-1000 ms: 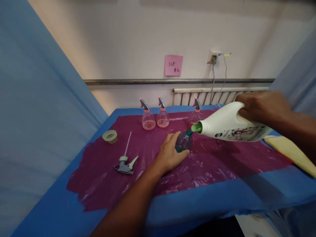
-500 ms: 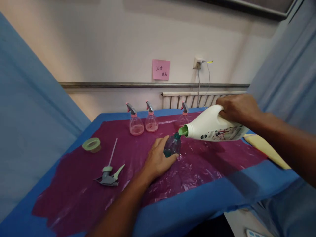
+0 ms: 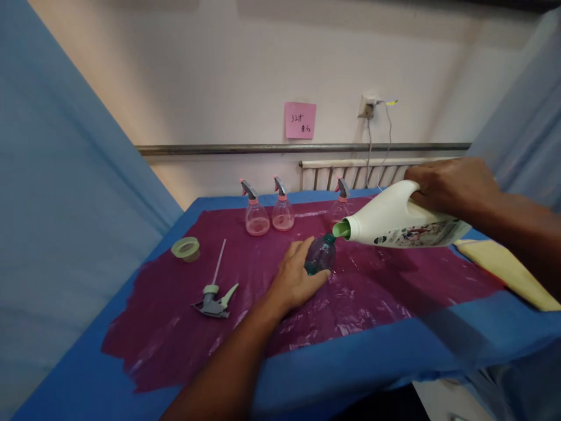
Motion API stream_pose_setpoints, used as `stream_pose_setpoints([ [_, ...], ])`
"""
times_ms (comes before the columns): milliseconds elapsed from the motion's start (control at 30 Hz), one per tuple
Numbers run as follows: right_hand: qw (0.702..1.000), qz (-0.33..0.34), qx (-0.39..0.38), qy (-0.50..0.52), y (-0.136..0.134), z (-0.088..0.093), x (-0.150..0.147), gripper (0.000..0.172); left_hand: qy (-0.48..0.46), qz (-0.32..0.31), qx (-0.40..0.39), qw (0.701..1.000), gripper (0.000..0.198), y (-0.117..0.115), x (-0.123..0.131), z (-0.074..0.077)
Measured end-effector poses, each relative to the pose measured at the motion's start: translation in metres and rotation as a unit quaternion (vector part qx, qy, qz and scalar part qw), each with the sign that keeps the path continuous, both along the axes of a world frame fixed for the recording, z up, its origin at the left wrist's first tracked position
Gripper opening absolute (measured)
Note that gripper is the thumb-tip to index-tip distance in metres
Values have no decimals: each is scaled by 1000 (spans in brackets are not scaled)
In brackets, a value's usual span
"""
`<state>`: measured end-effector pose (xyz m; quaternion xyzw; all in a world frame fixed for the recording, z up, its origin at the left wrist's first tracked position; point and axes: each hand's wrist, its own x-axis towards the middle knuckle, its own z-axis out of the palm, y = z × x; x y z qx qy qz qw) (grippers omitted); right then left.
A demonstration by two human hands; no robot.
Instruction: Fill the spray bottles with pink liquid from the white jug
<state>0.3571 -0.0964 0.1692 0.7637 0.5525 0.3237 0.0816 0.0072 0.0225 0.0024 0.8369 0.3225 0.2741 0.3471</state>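
My left hand (image 3: 300,273) is wrapped round a clear spray bottle body (image 3: 322,255) with a green neck and no head on it; it leans to the right on the purple sheet. A little greenish liquid shows low inside it. My right hand (image 3: 451,184) grips the handle of a large white detergent jug (image 3: 394,219), tipped to the left. The jug's green spout (image 3: 340,229) is right at the bottle's mouth; whether liquid is flowing I cannot make out. A grey and green trigger spray head (image 3: 213,301) with a thin tube lies to the left of my left hand.
Three pink-necked spray bottles (image 3: 256,219) stand at the back, partly filled with pinkish liquid. A small green-rimmed tub (image 3: 186,249) is at the left. A folded yellow cloth (image 3: 508,272) lies right. Purple plastic sheet (image 3: 162,327) covers part of the blue tabletop (image 3: 342,356).
The whole view has shifted, so everything appears further right. Both hands keep their holds, and the jug stays tipped at the bottle's mouth.
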Motion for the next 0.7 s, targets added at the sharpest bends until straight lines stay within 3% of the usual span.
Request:
stream_pose_setpoints([
  [267,1000,3,-3,15,-1,7,-1,18,4,-7,-2,1000,87,0,0,1],
  [700,999,19,-20,-17,-3,17,-11,27,13,-9,-4,1000,88,-1,0,3],
])
